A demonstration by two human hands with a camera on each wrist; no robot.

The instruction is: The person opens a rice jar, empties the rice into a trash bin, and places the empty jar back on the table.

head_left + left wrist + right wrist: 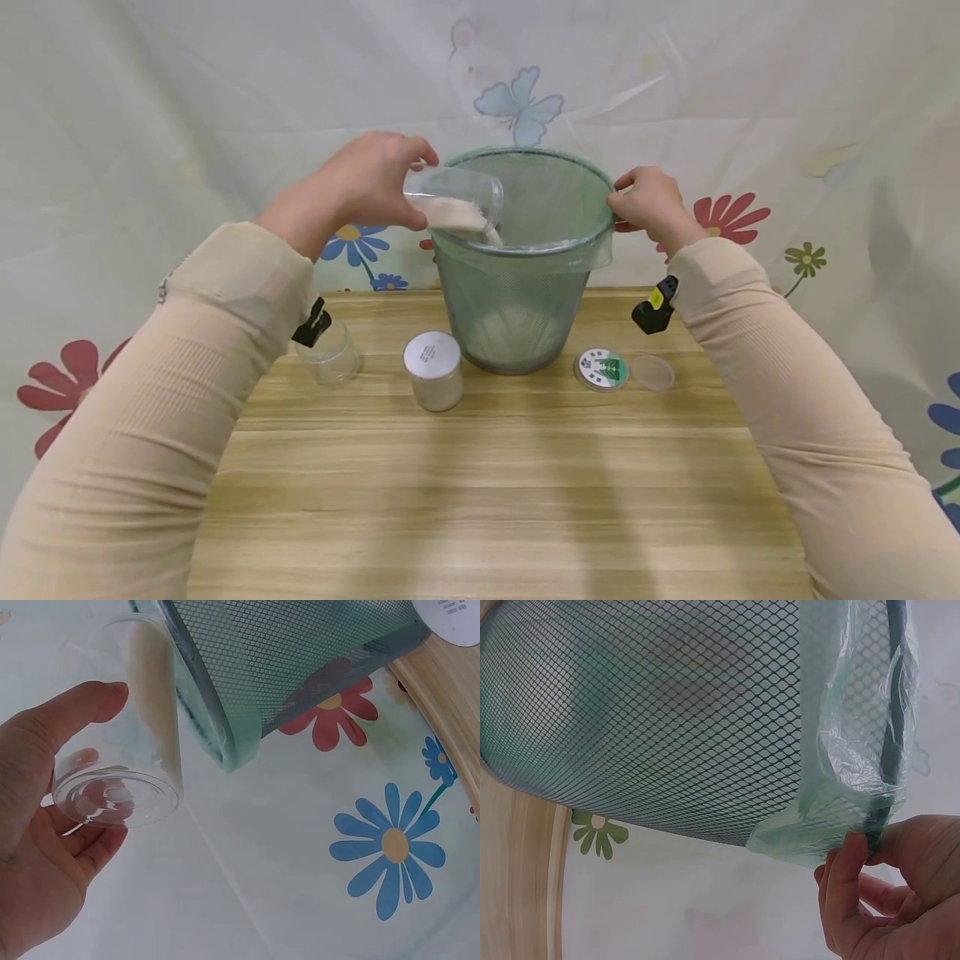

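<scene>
My left hand (pixel 367 185) grips a clear plastic jar (pixel 120 742), tipped on its side over the left rim of a mesh wastebasket (pixel 517 308). White grains (pixel 453 214) lie along the jar's lower wall and spill from its mouth into the basket. A thin green bag (pixel 855 750) lines the basket and folds over its rim. At the rim's right side my right hand (pixel 648 202) pinches the bag and rim between thumb and fingers. A pale heap shows faintly through the mesh near the bottom.
In front of the basket stands a lidded jar (pixel 433 372) with a white label on top. An open clear jar (pixel 330 354) is farther left. Right of the basket lie a printed round lid (pixel 602 369) and a translucent disc (pixel 652 373). A flowered sheet (pixel 847 125) hangs behind the wooden table (pixel 495 500).
</scene>
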